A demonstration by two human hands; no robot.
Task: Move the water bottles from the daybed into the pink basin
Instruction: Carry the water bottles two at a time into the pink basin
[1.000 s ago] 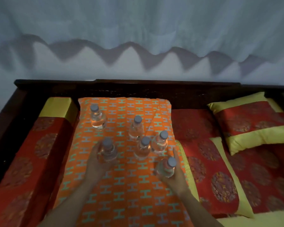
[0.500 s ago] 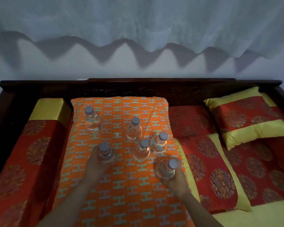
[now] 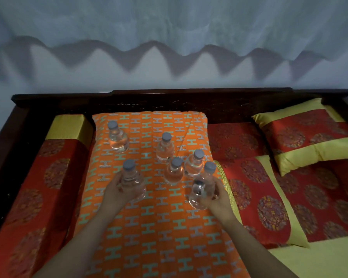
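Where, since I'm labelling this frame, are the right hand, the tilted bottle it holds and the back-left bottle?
right hand (image 3: pixel 217 199): head view, middle of the hand.
tilted bottle (image 3: pixel 205 178): head view, clear shoulder just below the cap.
back-left bottle (image 3: pixel 118 140): head view, middle of its clear body.
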